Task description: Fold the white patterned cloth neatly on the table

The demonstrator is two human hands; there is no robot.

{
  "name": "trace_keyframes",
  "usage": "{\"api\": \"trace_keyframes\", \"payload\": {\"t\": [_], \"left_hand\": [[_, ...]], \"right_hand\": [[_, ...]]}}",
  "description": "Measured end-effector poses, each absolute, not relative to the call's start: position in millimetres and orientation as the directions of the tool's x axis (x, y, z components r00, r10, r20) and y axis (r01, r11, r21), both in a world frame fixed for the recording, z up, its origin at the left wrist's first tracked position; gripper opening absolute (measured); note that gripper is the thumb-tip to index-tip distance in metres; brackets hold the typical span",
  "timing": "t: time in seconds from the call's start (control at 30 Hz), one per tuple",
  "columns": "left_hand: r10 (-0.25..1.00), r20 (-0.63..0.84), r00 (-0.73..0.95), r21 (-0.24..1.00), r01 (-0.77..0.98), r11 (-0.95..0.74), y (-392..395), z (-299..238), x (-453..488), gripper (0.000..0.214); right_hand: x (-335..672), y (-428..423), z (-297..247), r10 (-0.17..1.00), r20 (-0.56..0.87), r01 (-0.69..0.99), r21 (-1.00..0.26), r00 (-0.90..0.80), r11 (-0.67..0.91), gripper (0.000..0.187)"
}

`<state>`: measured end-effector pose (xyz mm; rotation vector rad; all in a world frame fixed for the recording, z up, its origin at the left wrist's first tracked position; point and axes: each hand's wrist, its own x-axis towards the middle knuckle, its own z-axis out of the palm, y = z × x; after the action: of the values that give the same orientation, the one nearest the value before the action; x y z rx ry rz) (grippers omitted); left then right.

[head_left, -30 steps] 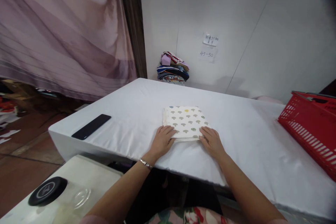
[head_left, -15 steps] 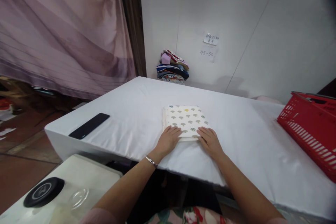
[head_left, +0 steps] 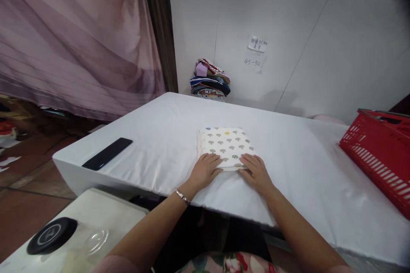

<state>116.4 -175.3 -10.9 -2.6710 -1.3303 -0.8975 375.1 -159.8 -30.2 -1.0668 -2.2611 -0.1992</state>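
A folded cream cloth with small mushroom prints (head_left: 226, 145) lies in the middle of a table under a white cover (head_left: 160, 136). My left hand (head_left: 204, 170) lies flat on its near left corner, fingers stretched out. My right hand (head_left: 255, 171) lies flat on its near right corner, fingers stretched out as well. Both hands press on the cloth's near edge and hold nothing.
A black phone (head_left: 106, 153) lies near the table's left edge. A red plastic basket (head_left: 378, 153) stands at the right. A stack of folded clothes (head_left: 210, 81) sits at the far edge by the wall. A black round disc (head_left: 51, 235) rests on a low white surface at bottom left.
Both hands have slid a little toward each other along the cloth's near edge. The cloth has stayed in place.
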Motion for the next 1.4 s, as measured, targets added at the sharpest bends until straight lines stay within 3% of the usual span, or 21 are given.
{"api": "trace_keyframes", "payload": {"t": [0.13, 0.3, 0.8, 1.13, 1.4], "left_hand": [[0.723, 0.512, 0.465, 0.224, 0.74, -0.635, -173, -10, 118, 0.029], [0.722, 0.498, 0.481, 0.219, 0.735, -0.641, -175, -7, 119, 0.04], [0.772, 0.428, 0.47, 0.156, 0.803, -0.576, -168, 0, 123, 0.025], [0.713, 0.516, 0.476, 0.091, 0.797, -0.598, -164, -20, 117, 0.031], [0.722, 0.498, 0.48, 0.11, 0.791, -0.602, -167, -23, 113, 0.035]], "right_hand": [[376, -159, -31, 0.651, 0.584, 0.744, -0.117, -0.484, 0.658, 0.036], [375, -158, -31, 0.658, 0.575, 0.748, -0.115, -0.486, 0.654, 0.037], [374, -157, -34, 0.658, 0.592, 0.761, -0.113, -0.465, 0.639, 0.033], [371, -156, -35, 0.652, 0.6, 0.754, -0.12, -0.463, 0.645, 0.031], [358, -155, -19, 0.709, 0.509, 0.764, -0.143, -0.488, 0.629, 0.039]]}}
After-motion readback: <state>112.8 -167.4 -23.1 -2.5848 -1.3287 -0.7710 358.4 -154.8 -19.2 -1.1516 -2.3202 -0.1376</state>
